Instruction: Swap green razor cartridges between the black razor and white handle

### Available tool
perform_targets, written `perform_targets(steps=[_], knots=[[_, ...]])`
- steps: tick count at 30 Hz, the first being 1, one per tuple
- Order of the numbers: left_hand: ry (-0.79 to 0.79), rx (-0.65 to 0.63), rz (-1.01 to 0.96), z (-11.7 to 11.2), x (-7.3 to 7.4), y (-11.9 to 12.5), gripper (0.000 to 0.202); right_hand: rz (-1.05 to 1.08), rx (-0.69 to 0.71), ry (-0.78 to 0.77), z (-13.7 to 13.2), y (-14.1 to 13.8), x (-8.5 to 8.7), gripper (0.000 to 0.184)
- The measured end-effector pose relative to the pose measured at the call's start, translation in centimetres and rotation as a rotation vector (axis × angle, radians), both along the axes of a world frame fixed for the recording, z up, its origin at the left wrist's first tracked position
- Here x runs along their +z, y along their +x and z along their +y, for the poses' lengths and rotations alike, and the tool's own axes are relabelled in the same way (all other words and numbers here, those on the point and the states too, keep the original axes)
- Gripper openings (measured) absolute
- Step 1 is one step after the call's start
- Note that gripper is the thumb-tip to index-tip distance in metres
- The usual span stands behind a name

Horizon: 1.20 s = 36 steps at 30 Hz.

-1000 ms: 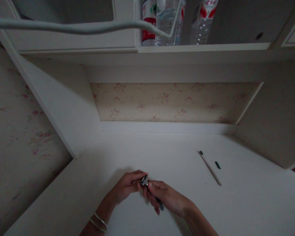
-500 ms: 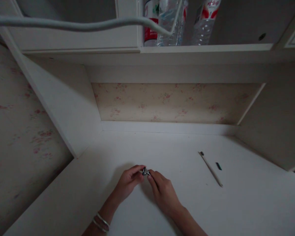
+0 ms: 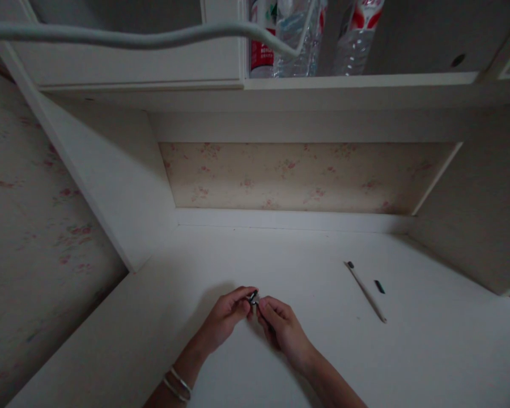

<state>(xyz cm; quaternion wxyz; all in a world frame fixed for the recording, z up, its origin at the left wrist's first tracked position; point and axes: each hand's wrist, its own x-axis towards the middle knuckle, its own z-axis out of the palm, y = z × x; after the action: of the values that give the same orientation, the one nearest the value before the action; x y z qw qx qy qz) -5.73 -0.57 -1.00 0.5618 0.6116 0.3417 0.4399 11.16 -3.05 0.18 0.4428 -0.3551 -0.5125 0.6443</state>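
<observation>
In the middle of the desk, a small black-and-silver object (image 3: 254,297) sits between my two hands; its exact kind is too small to make out. My left hand (image 3: 227,313) pinches it from the left with thumb and fingertips. From the other side my right hand (image 3: 283,326) is closed, thumb against curled fingers, gripping the object's right end. The fingers hide part of it. To the right lies a thin pale pencil-like stick (image 3: 368,293) with a dark bit near its far end. Beside that stick is a short dark green-black piece (image 3: 379,287).
The white desk (image 3: 280,255) meets a side panel (image 3: 110,170) on the left. Overhead runs a shelf (image 3: 357,83) with plastic bottles (image 3: 352,51) on it. A pale, bent tube (image 3: 153,39) crosses the top of the view in front of the cupboard.
My right hand has rolled, bringing its thumb on top and its fingers curled beneath. The small object has turned slightly between the hands. My left hand keeps its pinch.
</observation>
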Motion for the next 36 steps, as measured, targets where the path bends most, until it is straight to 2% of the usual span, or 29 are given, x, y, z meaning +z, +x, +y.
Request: perform_targets(steps=[3, 8, 13, 18, 36], knots=[[-0.005, 0.016, -0.022, 0.0, -0.4, 0.1, 0.048, -0.014, -0.015, 0.037, -0.1, 0.0, 0.1, 0.047], [-0.011, 0.008, -0.048, 0.0, -0.6, 0.3, 0.044, 0.012, 0.01, -0.029, 0.1, 0.3, 0.3, 0.045], [-0.003, 0.038, -0.089, 0.2, -0.7, 0.1, 0.045, 0.024, -0.05, -0.041, 0.3, 0.9, 0.5, 0.046], [-0.023, 0.008, -0.132, 0.3, -1.2, 0.1, 0.045, 0.023, 0.003, -0.037, 0.1, 0.6, 0.6, 0.045], [-0.048, -0.019, -0.106, 0.4, -1.7, -0.1, 0.05, 0.002, -0.022, 0.008, -0.2, -0.1, 0.6, 0.049]])
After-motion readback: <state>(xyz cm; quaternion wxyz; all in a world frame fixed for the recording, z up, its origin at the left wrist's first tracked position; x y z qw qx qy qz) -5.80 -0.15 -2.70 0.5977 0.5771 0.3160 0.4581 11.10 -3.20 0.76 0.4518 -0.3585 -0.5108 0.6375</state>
